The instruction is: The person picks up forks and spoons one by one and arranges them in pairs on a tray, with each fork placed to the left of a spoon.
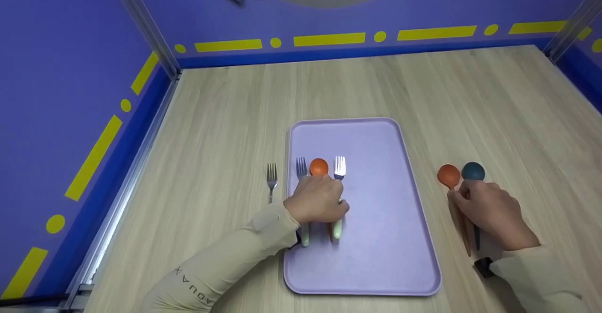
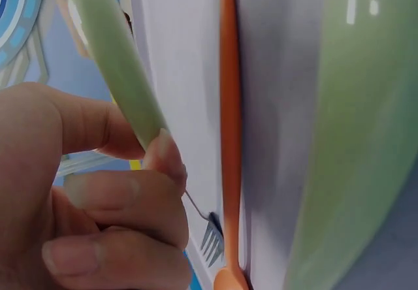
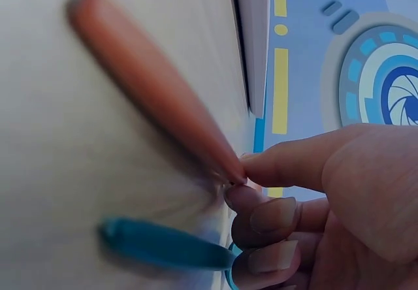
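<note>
My left hand (image 1: 319,200) is over the lavender tray (image 1: 381,261), thumb and fingers pinching the pale green handle of a fork (image 2: 124,68). Its metal tines point toward the far side. Beside it on the tray lie an orange spoon (image 1: 319,167) and a second green-handled fork (image 1: 305,235), both partly covered by the hand. To the right of the tray, my right hand (image 1: 491,212) pinches the handle of another orange spoon (image 3: 163,87) between thumb and forefinger. A teal spoon (image 1: 473,171) lies close alongside, its handle partly under that hand.
Another fork (image 1: 272,176) lies on the wooden table (image 1: 225,115) just left of the tray, its lower part hidden by the left sleeve. Blue-purple walls (image 1: 329,16) with yellow marks border the table at the back and sides.
</note>
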A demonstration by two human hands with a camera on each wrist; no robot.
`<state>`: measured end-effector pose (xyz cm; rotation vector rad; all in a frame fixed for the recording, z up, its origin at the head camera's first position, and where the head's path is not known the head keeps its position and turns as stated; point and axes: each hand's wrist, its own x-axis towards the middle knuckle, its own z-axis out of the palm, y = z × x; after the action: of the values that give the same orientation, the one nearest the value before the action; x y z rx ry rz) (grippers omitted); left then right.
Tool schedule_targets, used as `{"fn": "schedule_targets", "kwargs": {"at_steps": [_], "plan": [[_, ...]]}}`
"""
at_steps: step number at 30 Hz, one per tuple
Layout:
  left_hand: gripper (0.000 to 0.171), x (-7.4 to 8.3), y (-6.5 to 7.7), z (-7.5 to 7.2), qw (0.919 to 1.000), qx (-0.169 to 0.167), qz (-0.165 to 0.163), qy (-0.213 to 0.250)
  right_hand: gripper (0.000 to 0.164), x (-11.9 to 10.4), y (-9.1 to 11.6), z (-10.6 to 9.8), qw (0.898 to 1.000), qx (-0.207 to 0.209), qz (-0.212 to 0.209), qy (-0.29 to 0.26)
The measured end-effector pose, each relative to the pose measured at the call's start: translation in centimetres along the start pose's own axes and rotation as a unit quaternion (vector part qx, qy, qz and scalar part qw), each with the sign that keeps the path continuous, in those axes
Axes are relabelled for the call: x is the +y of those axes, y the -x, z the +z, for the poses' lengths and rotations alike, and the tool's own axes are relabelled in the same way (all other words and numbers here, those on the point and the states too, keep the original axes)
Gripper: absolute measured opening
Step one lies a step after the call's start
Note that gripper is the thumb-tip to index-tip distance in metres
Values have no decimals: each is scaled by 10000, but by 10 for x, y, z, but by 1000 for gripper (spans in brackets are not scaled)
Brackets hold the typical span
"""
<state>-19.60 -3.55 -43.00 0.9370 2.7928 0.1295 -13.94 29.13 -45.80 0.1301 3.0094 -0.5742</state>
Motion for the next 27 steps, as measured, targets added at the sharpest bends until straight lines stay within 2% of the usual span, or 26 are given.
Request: {"fn": "schedule_targets", "kwargs": {"at_steps": [9,17,27], "plan": [[33,6,-8,5,9998,-167,-19,-100,30,-1,-2,0,9999,-128,-22,-51],[33,6,-8,9,10000,61,20,3,29,1,-2,0,9995,-276,9,-147],[28,7,-10,9,9999,-79,-55,46,30,4,-2,1,9992,-320,-30,-226]]}}
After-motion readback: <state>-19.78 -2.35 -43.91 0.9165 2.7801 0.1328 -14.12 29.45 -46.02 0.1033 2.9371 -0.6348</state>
